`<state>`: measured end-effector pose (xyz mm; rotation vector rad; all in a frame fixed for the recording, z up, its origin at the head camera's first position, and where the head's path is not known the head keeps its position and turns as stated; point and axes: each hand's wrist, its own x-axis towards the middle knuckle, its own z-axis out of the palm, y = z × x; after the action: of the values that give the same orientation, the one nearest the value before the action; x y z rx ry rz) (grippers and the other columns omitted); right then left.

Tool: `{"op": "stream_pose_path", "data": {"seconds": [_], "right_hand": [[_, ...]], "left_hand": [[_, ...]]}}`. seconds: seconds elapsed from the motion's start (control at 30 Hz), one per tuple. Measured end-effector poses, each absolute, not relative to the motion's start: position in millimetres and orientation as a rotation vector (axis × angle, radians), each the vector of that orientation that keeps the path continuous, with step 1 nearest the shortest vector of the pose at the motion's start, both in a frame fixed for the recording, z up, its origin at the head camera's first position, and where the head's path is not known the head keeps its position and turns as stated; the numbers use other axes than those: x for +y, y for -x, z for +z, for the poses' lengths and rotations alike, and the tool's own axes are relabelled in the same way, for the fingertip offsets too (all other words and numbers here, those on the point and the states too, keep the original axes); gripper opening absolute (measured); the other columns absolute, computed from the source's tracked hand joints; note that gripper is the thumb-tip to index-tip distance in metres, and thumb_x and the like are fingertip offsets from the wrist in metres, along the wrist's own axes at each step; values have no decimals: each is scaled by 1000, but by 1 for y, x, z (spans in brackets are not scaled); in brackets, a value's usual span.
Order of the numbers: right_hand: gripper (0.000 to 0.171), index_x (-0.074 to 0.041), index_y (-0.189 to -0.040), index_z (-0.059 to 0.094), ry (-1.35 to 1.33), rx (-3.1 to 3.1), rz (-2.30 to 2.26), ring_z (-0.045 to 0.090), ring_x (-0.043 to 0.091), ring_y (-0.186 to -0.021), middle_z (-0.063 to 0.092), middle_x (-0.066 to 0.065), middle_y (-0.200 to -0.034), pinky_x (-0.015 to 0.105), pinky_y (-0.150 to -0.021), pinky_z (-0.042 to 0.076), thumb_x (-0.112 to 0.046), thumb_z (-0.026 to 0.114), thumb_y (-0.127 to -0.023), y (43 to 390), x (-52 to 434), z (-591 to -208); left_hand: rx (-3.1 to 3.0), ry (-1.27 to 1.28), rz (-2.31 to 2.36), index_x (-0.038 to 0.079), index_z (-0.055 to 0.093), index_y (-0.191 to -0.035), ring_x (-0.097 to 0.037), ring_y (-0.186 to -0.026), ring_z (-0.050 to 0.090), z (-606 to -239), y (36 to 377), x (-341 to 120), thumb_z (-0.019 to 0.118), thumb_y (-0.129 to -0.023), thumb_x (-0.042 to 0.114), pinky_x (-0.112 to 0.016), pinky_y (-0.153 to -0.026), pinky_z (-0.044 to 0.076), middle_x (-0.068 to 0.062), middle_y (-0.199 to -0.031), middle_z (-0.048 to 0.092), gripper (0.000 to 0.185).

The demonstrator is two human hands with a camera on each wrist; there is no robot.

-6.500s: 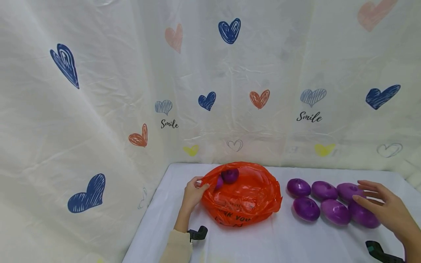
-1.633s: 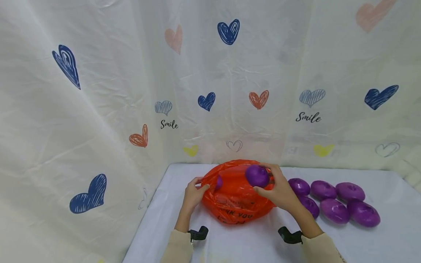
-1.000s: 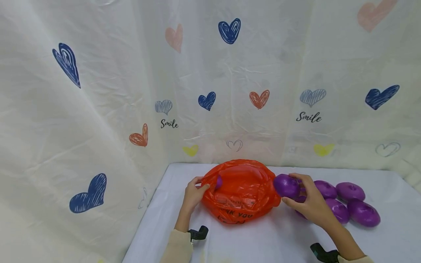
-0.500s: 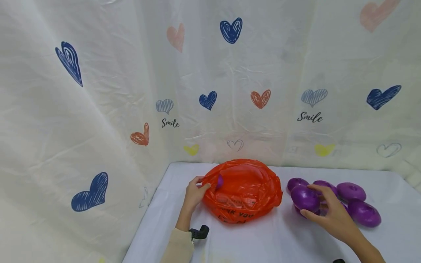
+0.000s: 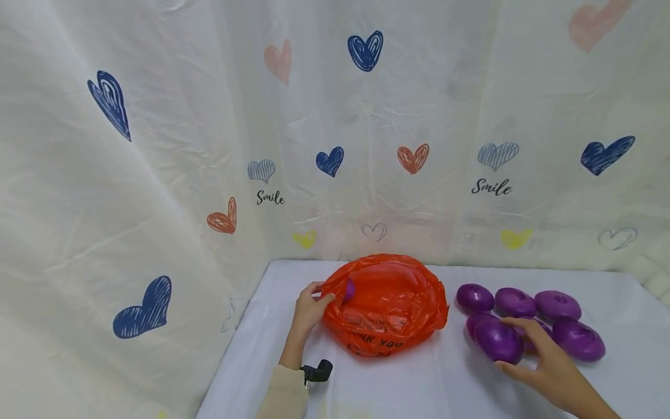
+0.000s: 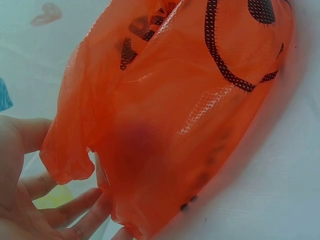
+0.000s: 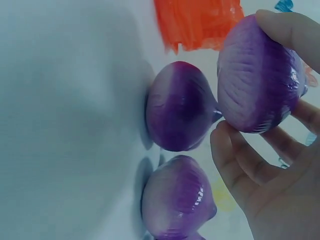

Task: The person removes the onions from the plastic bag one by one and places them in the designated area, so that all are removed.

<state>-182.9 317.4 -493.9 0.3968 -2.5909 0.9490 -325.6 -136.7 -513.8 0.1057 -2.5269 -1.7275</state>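
A red plastic bag (image 5: pixel 392 291) with black lettering lies open-mouthed on the table, a purple onion (image 5: pixel 349 290) partly visible inside its left side. My left hand (image 5: pixel 307 311) pinches the bag's left rim between thumb and fingers; the left wrist view shows the thin plastic (image 6: pixel 165 110) close up. In my right hand (image 5: pixel 549 366), a shiny purple onion (image 5: pixel 498 340) is held between thumb and fingertips, just in front of the near-left onion (image 5: pixel 475 321) of the group. The right wrist view shows the held onion (image 7: pixel 257 75) raised off the table beside another onion (image 7: pixel 180 107).
Several more purple onions (image 5: pixel 515 302) stand in two short rows right of the bag. One at the front right (image 5: pixel 578 339) is near my right hand. A white cloth (image 5: pixel 387 387) covers the table, and a heart-printed curtain (image 5: pixel 445 116) hangs behind and to the left.
My right hand has carried an onion from the bag's mouth rightward and down to the front of the onion rows. One fewer onion shows inside the bag. The left hand keeps its place.
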Motion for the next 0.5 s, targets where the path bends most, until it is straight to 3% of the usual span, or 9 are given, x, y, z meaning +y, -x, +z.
{"op": "stream_pose_path", "data": {"seconds": [0.2,0.37,0.5], "right_hand": [[81,-12,-140,52,-508,-2596,961,50,-17,-101,45,-23,-130,14,-75,53,-20,94,-70,179,317,-505],[79,-11,-138,54,-584,-2590,988,52,-12,-103,47,-23,-129,13,-75,51,-16,93,-70,178,317,-514],[77,-13,-138,54,-581,-2644,986,52,-11,-99,48,-16,-126,17,-72,53,-18,93,-71,177,318,-518]], "left_hand": [[-2525,-117,-1741,14,64,-132,-28,-111,64,-514,325,-136,70,-96,25,-44,-92,60,-14,-134,63,38],[-2525,-131,-1749,15,64,-131,-28,-111,64,-513,325,-137,70,-96,25,-44,-92,60,-13,-134,63,37],[-2524,-128,-1751,16,64,-131,-28,-110,64,-512,325,-137,70,-96,25,-43,-91,60,-13,-133,63,36]]}}
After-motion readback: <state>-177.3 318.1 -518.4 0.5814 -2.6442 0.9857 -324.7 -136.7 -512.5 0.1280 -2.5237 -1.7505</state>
